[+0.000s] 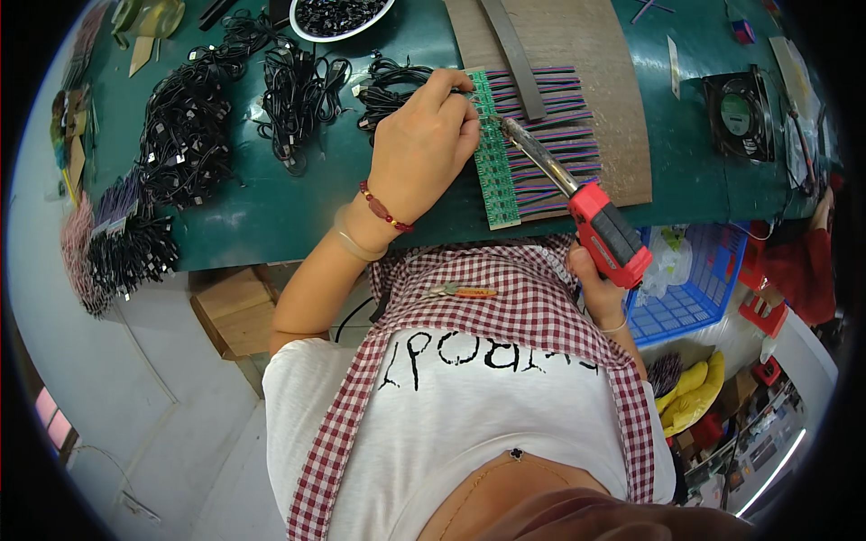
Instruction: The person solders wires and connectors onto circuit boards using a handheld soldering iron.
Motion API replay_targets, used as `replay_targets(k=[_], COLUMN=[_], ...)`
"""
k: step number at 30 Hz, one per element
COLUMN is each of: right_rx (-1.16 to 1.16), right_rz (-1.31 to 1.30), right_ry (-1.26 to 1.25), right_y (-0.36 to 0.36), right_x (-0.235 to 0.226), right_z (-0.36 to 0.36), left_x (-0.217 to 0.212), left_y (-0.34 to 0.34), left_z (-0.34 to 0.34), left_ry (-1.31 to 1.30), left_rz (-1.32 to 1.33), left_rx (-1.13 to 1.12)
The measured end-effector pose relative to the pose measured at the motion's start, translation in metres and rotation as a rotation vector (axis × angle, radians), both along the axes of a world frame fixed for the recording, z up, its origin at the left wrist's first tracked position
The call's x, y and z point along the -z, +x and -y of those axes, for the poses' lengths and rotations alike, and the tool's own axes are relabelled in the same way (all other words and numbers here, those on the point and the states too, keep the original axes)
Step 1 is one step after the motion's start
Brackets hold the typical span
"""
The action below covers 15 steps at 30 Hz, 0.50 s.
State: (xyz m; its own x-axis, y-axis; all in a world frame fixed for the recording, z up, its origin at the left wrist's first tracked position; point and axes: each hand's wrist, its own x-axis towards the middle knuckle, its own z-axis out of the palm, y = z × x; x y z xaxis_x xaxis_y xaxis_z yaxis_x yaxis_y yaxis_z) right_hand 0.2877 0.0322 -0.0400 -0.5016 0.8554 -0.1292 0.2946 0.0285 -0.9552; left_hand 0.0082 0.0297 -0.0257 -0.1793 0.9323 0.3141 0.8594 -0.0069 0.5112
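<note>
The soldering tool [588, 209] is shiny metal and plastic (the tabletop [262, 212] glossy).

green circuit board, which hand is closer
Left. The left hand is at the upper part of the green circuit board; the right hand is farther, lower right, holding the red tool.

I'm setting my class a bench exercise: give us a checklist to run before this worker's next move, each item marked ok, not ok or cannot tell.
1. Right hand holding the soldering iron: ok.
2. Tip at the green circuit board: ok; actual contact: cannot tell.
3. Tip hot: cannot tell.
4. Bare left hand well away from the tip: not ok, it looks close.
5. Grey bar lying across the upper coloured wires: ok.
6. Black cables apart from the tip: ok.
</note>
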Motion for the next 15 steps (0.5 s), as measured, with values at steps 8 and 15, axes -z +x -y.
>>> replay_targets(k=[8,15], right_rx=[-0.071,0.019], right_rz=[0.063,-0.013], right_ry=[0.085,-0.009], right_y=[-0.0030,-0.0022], right_x=[-0.0019,-0.0047], right_z=[-0.0060,-0.0034], left_x=[-0.0014,-0.0017], left_y=[0.0000,0.0011], left_z=[-0.0008,-0.0010], left_ry=[-0.010,-0.007], left_rz=[-0.004,0.001], left_rx=[0.005,-0.006])
